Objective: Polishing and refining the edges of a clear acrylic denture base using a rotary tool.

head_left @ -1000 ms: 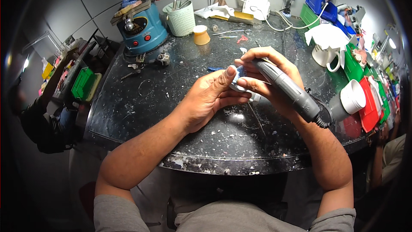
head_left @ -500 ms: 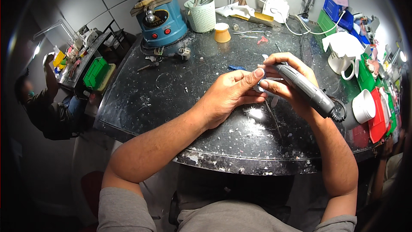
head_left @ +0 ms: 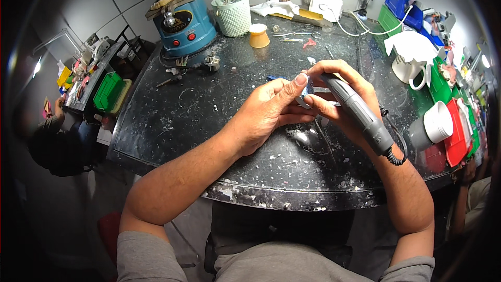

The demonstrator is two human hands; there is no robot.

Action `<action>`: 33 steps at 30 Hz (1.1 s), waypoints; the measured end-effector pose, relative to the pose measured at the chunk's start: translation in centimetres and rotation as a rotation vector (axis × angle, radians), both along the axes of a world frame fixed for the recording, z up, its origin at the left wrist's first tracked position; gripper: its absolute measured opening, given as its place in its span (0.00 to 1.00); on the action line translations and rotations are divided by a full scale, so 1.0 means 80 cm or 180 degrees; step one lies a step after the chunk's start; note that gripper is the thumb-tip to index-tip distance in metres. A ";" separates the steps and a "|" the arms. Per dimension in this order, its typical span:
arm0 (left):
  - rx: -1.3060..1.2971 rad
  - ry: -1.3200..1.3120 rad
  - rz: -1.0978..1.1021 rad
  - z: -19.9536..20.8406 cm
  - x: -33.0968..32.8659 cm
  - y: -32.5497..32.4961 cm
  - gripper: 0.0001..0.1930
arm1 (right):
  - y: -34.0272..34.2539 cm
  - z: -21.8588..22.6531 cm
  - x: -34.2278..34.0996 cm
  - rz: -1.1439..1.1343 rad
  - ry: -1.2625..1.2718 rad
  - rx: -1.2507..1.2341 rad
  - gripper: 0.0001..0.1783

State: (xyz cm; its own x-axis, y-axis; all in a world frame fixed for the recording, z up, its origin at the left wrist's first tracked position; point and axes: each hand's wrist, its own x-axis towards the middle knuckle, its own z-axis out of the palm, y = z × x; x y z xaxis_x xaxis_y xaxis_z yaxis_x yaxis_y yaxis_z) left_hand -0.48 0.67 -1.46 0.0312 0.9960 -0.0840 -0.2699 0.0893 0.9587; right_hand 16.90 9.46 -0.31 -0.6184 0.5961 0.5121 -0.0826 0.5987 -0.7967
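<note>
My right hand [head_left: 340, 108] is wrapped round a dark grey rotary handpiece [head_left: 360, 115], which slants up to the left, its coiled cord [head_left: 397, 159] hanging by my wrist. Pinched between the thumb and fingers of my left hand [head_left: 266, 107] is a small bluish piece [head_left: 306, 92]; my fingers cover most of it, so its exact kind is unclear. The two hands meet at this piece, above the middle of the black worktable [head_left: 250, 164]. The handpiece's working tip is hidden behind my right fingers.
At the back left stands a blue machine [head_left: 190, 34] beside a pale green basket [head_left: 233, 16] of tools. A yellow jar [head_left: 259, 36] is behind my hands. To the right are a white mug [head_left: 407, 68], a white cup [head_left: 438, 121] and a red bin [head_left: 459, 130]. A person [head_left: 57, 141] works far left.
The view has shifted slightly, so the bench appears a little further left. The handpiece has tilted somewhat steeper, and both hands keep their holds. The person at far left has leaned lower.
</note>
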 end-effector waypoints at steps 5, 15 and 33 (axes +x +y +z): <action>0.0055 -0.0055 -0.0007 -0.001 0.002 0.001 0.26 | -0.004 0.006 0.004 -0.0036 -0.0264 -0.0203 0.22; 0.0183 -0.0238 0.0027 0.000 0.006 0.000 0.22 | 0.009 0.004 0.003 -0.0409 0.0507 0.0517 0.18; 0.0502 -0.0336 0.0149 0.004 0.008 -0.004 0.20 | 0.006 0.001 0.003 0.0038 0.0299 0.0759 0.28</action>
